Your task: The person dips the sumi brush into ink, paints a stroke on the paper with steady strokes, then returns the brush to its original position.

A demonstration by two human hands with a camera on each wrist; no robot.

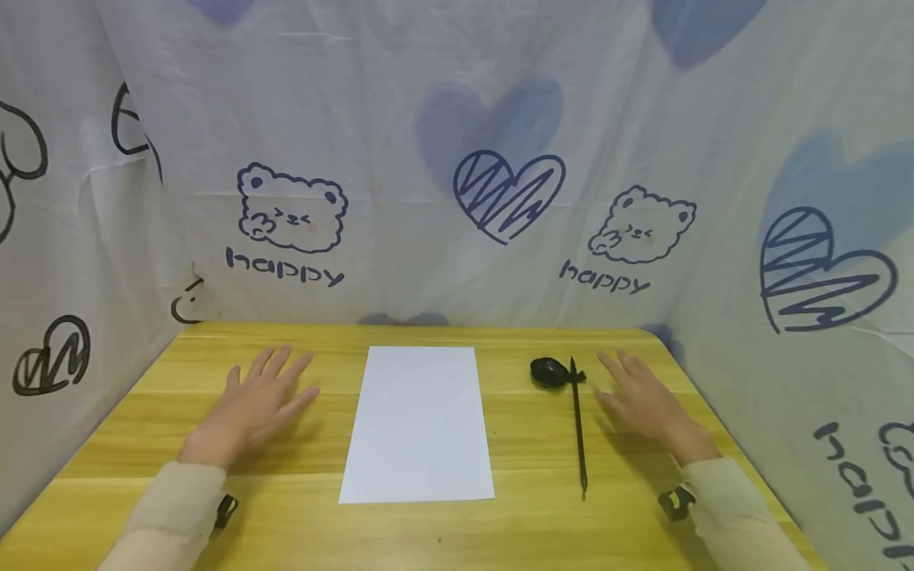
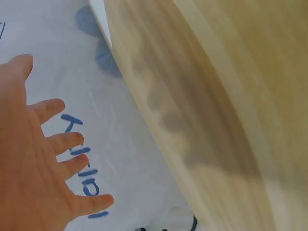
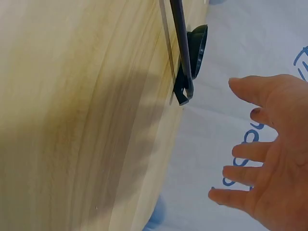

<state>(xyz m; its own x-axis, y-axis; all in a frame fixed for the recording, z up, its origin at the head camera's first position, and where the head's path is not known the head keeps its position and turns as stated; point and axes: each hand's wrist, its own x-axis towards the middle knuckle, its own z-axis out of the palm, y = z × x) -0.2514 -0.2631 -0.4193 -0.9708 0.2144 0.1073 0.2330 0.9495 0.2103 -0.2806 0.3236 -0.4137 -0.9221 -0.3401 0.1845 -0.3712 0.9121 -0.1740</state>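
A blank white sheet of paper (image 1: 420, 428) lies flat in the middle of the wooden table. To its right is a thin dark brush (image 1: 579, 444), a small loop at its near end. Its far end rests across the short handle of a small black dish (image 1: 548, 372). My left hand (image 1: 257, 404) hovers left of the paper, fingers spread and holding nothing. On the other side, my right hand (image 1: 646, 404) is raised just right of the brush, fingers apart and touching nothing. Both wrist views show the palms bare, such as the left palm (image 2: 24, 168).
The yellow wood-grain table (image 1: 286, 515) ends at a far edge close behind the paper. Hanging white cloth (image 1: 400, 238) printed with hearts and bears surrounds the table at the back and both sides. A black band (image 1: 675, 503) is on the right wrist.
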